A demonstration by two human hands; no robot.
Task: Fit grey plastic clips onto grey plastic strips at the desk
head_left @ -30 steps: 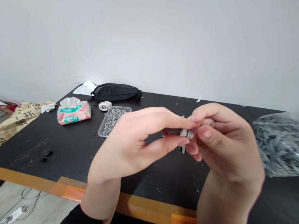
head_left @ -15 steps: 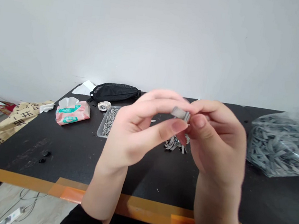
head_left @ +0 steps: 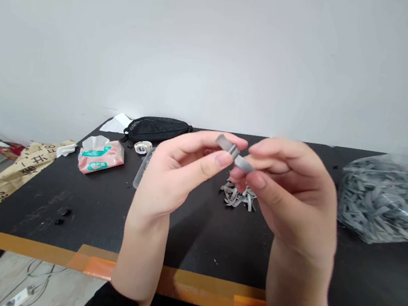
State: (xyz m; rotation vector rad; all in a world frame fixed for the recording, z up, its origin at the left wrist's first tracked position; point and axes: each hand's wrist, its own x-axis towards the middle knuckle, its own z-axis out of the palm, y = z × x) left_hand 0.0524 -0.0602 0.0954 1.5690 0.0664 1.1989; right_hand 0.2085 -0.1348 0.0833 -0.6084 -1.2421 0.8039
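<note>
Between both hands, above the dark table (head_left: 97, 209), is a short grey strip (head_left: 245, 164) with a small ridged grey piece around its middle. My left hand (head_left: 182, 170) pinches the strip's upper left part between thumb and fingers. The thumb of my right hand (head_left: 293, 191) touches the strip's lower right end, its index finger raised a little off it. Behind and below the hands lies a loose pile of grey strips (head_left: 234, 196). A clear plastic tray (head_left: 137, 178) is mostly hidden behind my left hand.
At the right lies a clear bag of grey strips (head_left: 391, 199). A tissue pack (head_left: 101, 158), a white roll (head_left: 143, 147) and a black mesh pouch (head_left: 159, 129) stand at the back left. Small black bits (head_left: 59, 222) lie near the front left. Tape (head_left: 38, 250) lines the front edge.
The strip has turned and now slants down to the right, with more of it showing. My hands have moved slightly apart, and my left hand has shifted left, covering more of the tray.
</note>
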